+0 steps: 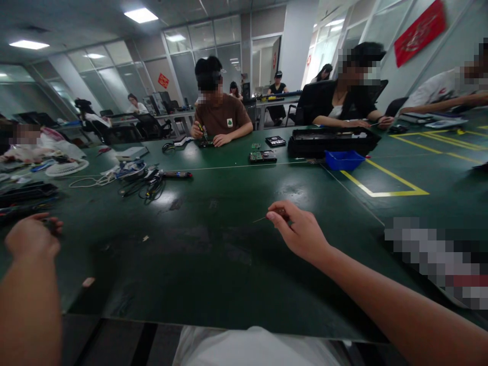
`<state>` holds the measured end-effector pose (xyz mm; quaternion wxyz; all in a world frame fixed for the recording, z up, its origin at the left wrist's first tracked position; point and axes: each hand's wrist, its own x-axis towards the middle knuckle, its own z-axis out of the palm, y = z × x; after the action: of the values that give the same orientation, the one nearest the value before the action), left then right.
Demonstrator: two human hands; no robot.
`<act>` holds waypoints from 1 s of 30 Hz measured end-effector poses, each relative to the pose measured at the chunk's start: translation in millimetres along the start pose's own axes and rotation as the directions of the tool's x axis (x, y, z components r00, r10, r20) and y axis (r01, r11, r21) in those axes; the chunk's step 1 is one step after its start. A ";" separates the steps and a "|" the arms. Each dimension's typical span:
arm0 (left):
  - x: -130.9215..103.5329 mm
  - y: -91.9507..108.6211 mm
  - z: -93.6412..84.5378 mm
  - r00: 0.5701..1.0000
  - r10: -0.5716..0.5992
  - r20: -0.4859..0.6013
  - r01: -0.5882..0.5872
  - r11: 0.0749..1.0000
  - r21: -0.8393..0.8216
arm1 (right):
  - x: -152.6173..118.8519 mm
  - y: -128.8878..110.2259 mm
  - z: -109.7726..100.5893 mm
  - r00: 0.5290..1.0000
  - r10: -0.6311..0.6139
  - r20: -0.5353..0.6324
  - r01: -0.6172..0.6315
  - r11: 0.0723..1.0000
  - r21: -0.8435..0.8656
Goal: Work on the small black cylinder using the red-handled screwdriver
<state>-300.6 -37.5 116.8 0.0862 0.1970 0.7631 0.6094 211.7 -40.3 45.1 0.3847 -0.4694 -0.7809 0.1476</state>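
Note:
My right hand (299,229) is closed around a small screwdriver (260,220), whose thin shaft points left just above the green table (183,290). Its handle is mostly hidden by my fingers. Far to the left, my left hand (32,236) has its fingers curled around a small dark thing that I cannot make out. Beside that hand, at the table's left side, lies a dark pile of parts (26,193). Two small pale scraps, one nearer the front edge (88,281) and one farther back (145,238), lie between my hands.
Black cables (152,185) and a grey box (131,153) lie at the back left. Across the table a person (224,117) works on a small part. Hard drives (263,156), a black casing (331,142) and a blue bin (345,160) stand toward the back right.

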 end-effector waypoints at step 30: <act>-274.6 -43.4 171.7 0.054 0.505 0.861 -0.332 0.823 -0.462 | -7.5 2.8 -0.9 0.976 -0.035 -0.217 0.057 0.994 0.097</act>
<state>3.9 -2.8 3.6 0.3756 0.7374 0.3983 0.3956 216.1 -45.4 40.6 0.4937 -0.4441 -0.7368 0.1271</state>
